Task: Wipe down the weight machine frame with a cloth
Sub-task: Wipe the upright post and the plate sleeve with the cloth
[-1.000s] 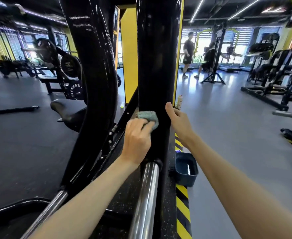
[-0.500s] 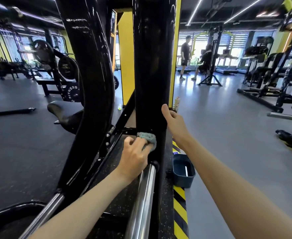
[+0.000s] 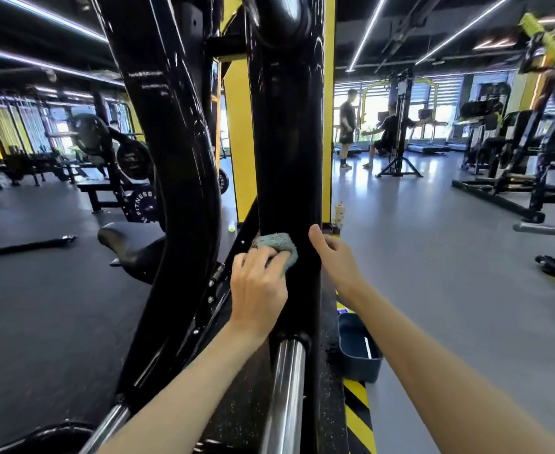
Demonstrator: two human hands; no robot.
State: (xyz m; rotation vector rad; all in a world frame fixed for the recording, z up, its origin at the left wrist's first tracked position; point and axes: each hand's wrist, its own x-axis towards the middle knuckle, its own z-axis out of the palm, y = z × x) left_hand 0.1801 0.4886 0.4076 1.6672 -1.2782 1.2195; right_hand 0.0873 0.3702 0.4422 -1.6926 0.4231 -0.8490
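Note:
The weight machine frame fills the middle: a glossy black upright post and a curved black beam to its left. My left hand grips a bunched grey-green cloth and presses it against the front of the upright post, low down. My right hand holds the post's right edge at the same height, thumb up along the front, fingers hidden behind it. A chrome bar comes out of the post below my left hand.
A dark blue bin sits on the floor right of the post, beside yellow-black hazard tape. A bottle stands by the yellow pillar. A black seat pad and weight plates lie left. Two people and other machines are far right.
My left hand has slid the cloth down the post and back up again. My right hand has kept its hold on the post's edge. The view has tilted slightly upward.

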